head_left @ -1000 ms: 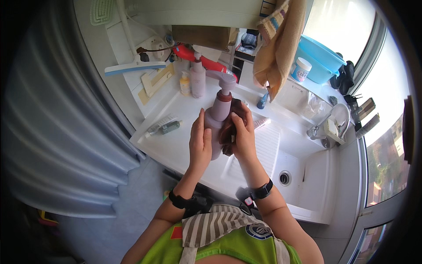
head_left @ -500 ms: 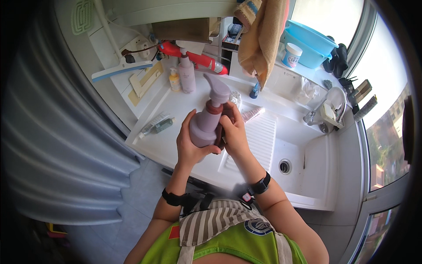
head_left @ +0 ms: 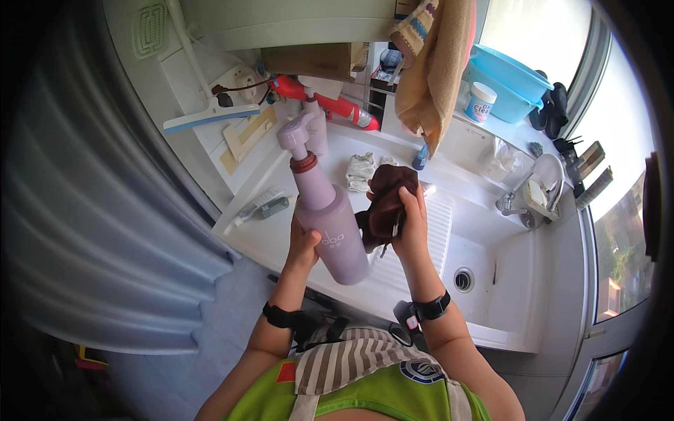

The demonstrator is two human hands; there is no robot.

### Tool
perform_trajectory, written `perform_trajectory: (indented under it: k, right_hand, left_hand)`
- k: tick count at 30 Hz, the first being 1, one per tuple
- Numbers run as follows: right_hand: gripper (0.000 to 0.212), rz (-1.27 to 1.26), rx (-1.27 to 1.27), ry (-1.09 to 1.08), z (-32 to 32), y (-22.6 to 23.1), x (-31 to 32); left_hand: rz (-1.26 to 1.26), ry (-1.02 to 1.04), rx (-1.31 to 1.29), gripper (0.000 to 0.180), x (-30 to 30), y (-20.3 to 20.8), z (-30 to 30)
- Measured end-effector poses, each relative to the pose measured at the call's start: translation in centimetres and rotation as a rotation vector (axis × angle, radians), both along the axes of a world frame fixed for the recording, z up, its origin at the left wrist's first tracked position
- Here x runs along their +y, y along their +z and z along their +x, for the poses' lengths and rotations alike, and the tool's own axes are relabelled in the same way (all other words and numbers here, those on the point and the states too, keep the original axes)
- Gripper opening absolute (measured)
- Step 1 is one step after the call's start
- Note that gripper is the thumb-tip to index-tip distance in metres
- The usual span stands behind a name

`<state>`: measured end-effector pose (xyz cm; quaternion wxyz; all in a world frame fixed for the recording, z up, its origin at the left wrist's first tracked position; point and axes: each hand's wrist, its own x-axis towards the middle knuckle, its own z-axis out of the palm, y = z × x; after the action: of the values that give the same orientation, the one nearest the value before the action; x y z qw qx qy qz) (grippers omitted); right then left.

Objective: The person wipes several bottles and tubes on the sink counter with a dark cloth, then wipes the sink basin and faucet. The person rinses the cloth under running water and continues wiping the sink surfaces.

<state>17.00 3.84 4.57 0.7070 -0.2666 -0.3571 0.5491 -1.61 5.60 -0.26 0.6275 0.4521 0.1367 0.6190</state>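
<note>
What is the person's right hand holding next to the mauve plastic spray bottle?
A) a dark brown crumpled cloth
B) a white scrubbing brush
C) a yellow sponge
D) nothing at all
A: the right hand grips a dark brown crumpled cloth, bunched beside the mauve plastic spray bottle that the left hand holds over the white sink unit.

Bright daylight from window [head_left: 618, 231] at right, glare there; left dim; fisheye-bent edges.

bottle [head_left: 328, 214]: matt mauve plastic, smooth
cloth [head_left: 387, 200]: dark brown, soft, crumpled
sink [head_left: 491, 242]: glossy white
towel [head_left: 439, 63]: tan terry cloth
</note>
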Motion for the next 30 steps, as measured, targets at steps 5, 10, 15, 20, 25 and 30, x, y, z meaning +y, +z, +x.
perform_trajectory:
  k: [5, 10, 15, 20, 25, 30]
  right_hand:
    - [0.045, 0.332, -0.535, -0.136, -2.1, -0.2, -2.3]
    - [0.048, 0.268, -0.294, -0.138, -2.4, -0.5, -2.0]
    - [0.047, 0.430, -0.547, -0.358, -3.7, -0.7, -2.4]
    - [0.040, 0.203, -0.286, -0.125, -3.5, 0.8, -1.9]
    - [0.042, 0.111, -0.311, -0.006, -2.6, 1.9, -0.6]
    - [0.045, -0.009, -0.283, -0.131, -2.1, 2.5, 1.5]
  left_hand:
    - [0.094, 0.092, 0.161, 0.106, 0.2, 1.1, 1.5]
    - [0.113, 0.189, 0.247, 0.089, -1.4, 2.9, 2.6]
    - [0.203, 0.193, 0.225, 0.105, -1.3, 3.0, 3.0]
    - [0.253, 0.183, 0.356, 0.106, -0.7, 2.2, 1.7]
    - [0.186, 0.040, 0.269, 0.104, -1.1, 1.1, 1.6]
    - [0.111, 0.000, -0.035, 0.103, -1.2, 1.2, 1.9]
